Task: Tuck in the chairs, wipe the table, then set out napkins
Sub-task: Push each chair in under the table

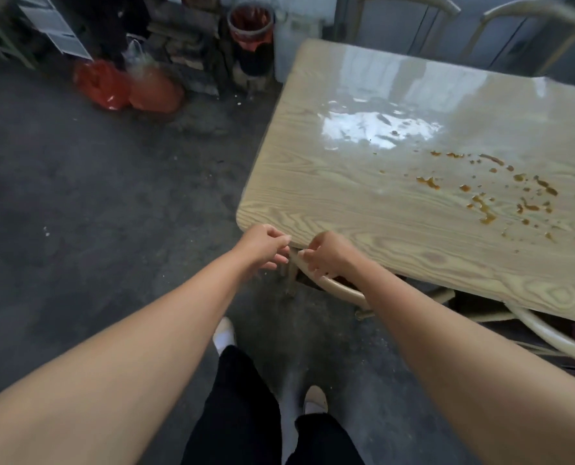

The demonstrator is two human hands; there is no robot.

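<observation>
1. Chair [341,289] with a curved pale wooden back is standing pushed under the near edge of the table [363,199]; only its back rail and part of the legs are showing.
2. Right hand [326,255] is lying on the top of this back rail, and its fingers are curling over the rail, so it is grasping the chair.
3. Left hand [262,246] is hovering just beside the right one, at the table corner. Its fingers are bent loosely, and I cannot tell if it is touching the rail or holding anything.
4. Another chair [547,333] is sitting further right under the same edge.
5. Brown sauce stains [500,193] are lying scattered on the right part of the glossy tabletop.
6. Two more chairs [514,25] are standing at the far side of the table.
7. Red plastic bags [125,85] are lying on the grey floor, well apart from the table, near a bin [250,28].
</observation>
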